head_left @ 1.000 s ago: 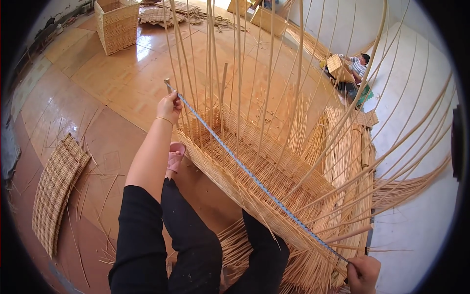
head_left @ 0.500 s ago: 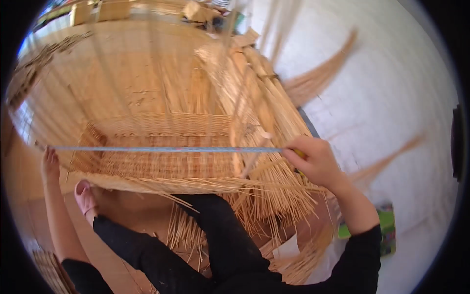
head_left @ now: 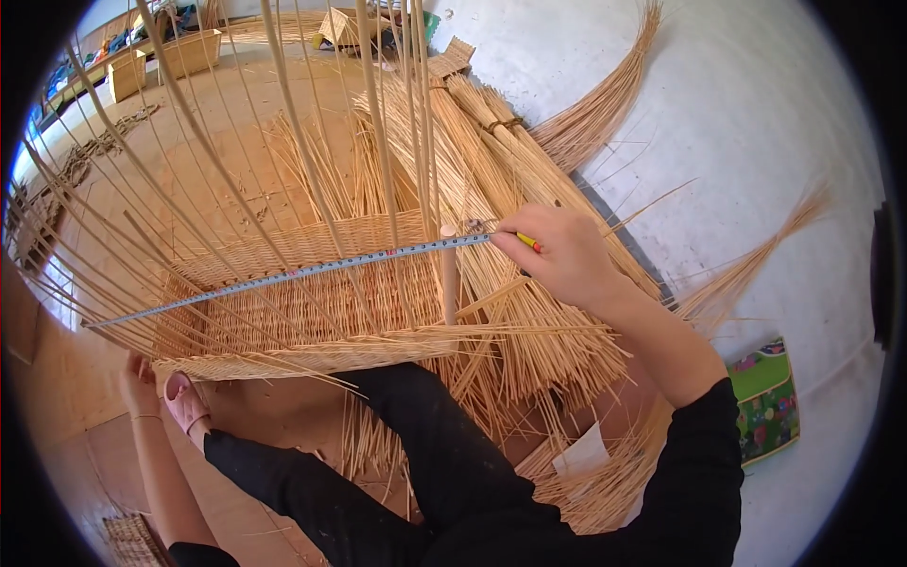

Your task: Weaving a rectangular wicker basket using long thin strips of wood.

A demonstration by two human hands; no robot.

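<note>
My right hand (head_left: 553,250) is closed on the yellow-and-red tape measure (head_left: 525,242), whose blade (head_left: 331,266) stretches leftward among tall upright stakes to a far end near the left. Below that end, my left hand (head_left: 139,378) has curled fingers at the near-left corner of the wicker basket; what they grip, if anything, is hidden. The rectangular basket (head_left: 283,354) is partly woven, with long stakes rising from its walls and a thick wooden rod (head_left: 450,283) standing at its right end.
Large bundles of cane (head_left: 520,142) lie right of the basket, with loose sheaves (head_left: 614,94) on the pale floor (head_left: 775,132). A green patterned mat (head_left: 765,406) lies at right, small wicker boxes (head_left: 189,52) at the back, and my pink-shoed foot (head_left: 184,402) below the basket.
The view has swung toward the right. Since half a second ago my right hand has risen with the tape measure, while my left hand has dropped below the tape's far end.
</note>
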